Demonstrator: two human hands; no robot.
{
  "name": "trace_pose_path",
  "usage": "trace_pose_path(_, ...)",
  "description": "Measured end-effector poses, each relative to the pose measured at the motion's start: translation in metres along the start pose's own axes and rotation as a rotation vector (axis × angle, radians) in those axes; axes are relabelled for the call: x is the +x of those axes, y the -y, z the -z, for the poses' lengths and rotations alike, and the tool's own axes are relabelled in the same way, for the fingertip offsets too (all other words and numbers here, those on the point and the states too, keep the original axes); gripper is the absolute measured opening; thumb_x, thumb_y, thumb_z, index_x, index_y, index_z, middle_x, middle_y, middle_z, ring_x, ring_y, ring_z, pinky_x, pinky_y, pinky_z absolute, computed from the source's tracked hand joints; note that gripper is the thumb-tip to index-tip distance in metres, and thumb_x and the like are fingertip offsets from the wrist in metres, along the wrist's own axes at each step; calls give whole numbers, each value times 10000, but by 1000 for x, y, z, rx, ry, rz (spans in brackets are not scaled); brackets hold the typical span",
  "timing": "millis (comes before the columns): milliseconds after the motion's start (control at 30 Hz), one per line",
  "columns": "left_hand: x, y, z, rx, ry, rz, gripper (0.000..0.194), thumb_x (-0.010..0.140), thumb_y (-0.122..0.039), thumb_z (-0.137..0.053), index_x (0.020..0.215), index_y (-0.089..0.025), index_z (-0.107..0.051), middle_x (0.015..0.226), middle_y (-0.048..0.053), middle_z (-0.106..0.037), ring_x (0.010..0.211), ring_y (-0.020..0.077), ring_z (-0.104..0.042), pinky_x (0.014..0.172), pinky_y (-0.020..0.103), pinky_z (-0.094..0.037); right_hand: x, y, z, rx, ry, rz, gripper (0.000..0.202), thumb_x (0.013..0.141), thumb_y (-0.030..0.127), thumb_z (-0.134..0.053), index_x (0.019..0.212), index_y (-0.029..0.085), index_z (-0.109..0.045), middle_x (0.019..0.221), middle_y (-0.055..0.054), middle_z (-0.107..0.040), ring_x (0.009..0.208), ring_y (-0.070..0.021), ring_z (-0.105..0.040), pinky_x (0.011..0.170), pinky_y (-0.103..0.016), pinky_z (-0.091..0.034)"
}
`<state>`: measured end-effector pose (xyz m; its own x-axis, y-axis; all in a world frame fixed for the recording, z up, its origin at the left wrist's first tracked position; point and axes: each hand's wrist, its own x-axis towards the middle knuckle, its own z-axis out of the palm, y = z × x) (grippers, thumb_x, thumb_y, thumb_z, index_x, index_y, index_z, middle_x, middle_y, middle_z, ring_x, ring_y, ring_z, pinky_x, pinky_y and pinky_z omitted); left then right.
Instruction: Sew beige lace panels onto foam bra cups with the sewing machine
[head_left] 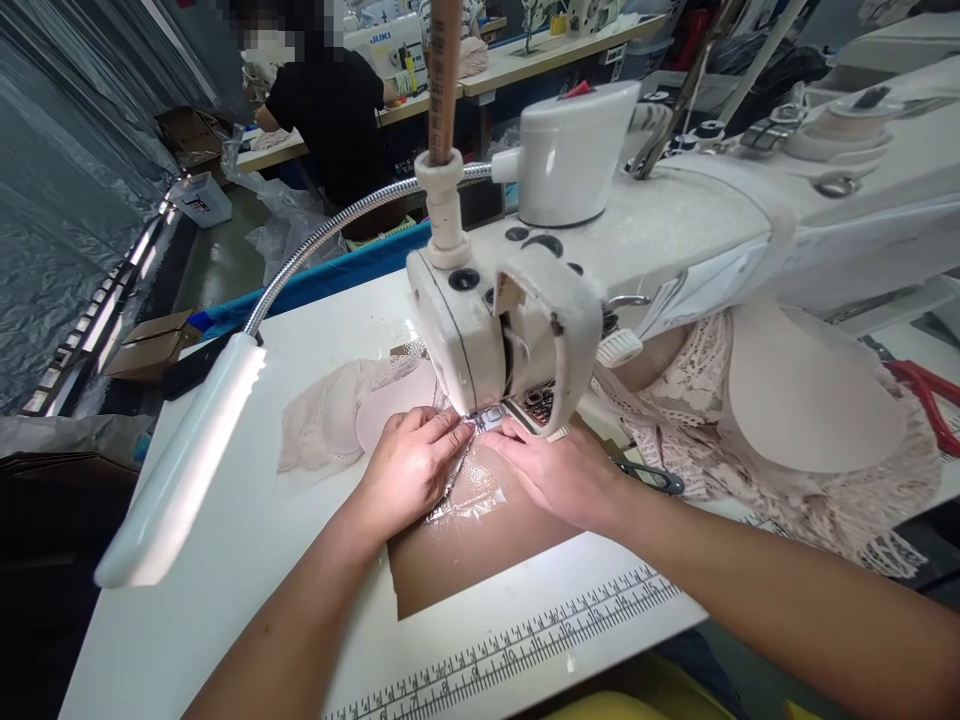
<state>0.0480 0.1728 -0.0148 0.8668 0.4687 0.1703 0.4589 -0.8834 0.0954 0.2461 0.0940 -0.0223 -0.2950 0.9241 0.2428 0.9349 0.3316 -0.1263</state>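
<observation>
A white sewing machine head stands over the white table. My left hand presses pale lace fabric flat just left of the needle area, its fingers together. On the right of the presser foot, my right hand has its fingertips on the work, partly under the machine's guard. What its fingers pinch, if anything, is too hidden to tell. Between and below both hands lies a brown sheet with shiny clear tape on it. The needle itself is hidden.
A lit lamp on a bent metal neck hangs at the left. Pale lace garments with a cup lie at the right, near red scissors. Ruler markings run along the front edge. A person sits at a table behind.
</observation>
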Motion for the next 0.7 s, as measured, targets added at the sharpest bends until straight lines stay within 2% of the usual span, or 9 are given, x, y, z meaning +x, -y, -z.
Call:
trace_pose_path(233,0,-1,2,25,21,28,313,919,-188,-436,1199,-201,-575,1147,109,-631,988,257,-535,792,399,-420,-3,-3,0,88,-38,31,323,819,92,-505,1078,200,-664,933,-56,-644,739,-161,-503,633,-277,-367)
trace_pose_path(400,-4,-12,20,33,112,133,306,915,-272,-447,1147,-130,-585,1189,155,-592,1025,289,-549,776,402,-489,-2,-6,1,141,-41,11,286,854,110,-463,1000,201,-691,785,-46,-633,724,-159,-524,663,-269,-383)
trace_pose_path(533,-10,-24,38,-115,243,144,249,913,-289,-447,1016,-159,-633,1032,116,-625,918,246,-592,728,360,-524,-2,-8,1,130,-42,-8,257,848,114,-462,928,184,-696,725,-40,-620,683,-158,-521,641,-272,-369)
trace_pose_path(600,-10,-28,40,-172,254,150,246,923,-285,-429,990,-170,-636,960,96,-626,847,220,-607,703,343,-530,-3,-9,1,127,-17,-12,262,833,101,-464,925,182,-695,724,-40,-618,678,-158,-518,631,-268,-361)
trace_pose_path(700,-9,-29,35,-244,208,137,252,929,-276,-425,1033,-170,-628,981,95,-624,821,197,-618,717,328,-534,-4,-10,2,134,6,-14,289,817,83,-462,955,190,-693,731,-36,-618,687,-156,-519,632,-262,-354)
